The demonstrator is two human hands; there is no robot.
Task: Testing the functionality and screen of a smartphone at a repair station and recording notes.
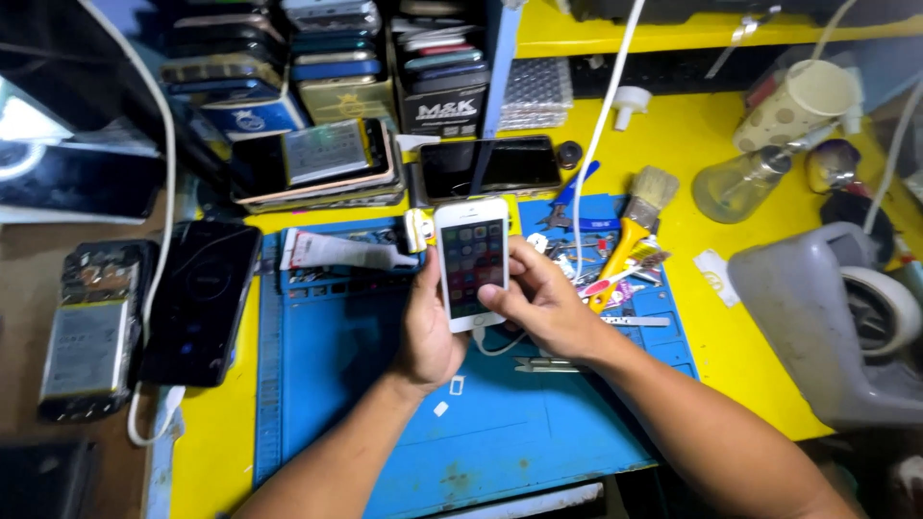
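While left hand (430, 327) clasps white phone (471, 261) upright, screen lit, right hand (543, 306) pinches its right edge; white cable (500, 344) dangles below grip, tweezers (543, 364) just beyond.

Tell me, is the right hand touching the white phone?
Touching. The head view shows the right hand with its fingers laid on the lit screen and edge of the white phone, which the left hand grips from the other side.

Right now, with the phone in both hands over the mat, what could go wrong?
1. The white phone is lit, with a cable plugged in its bottom; a tug could pull it from the left hand and right hand.
2. Tweezers lie just under the right wrist and could get knocked.
3. Two small white bits on the blue mat could be swept off.
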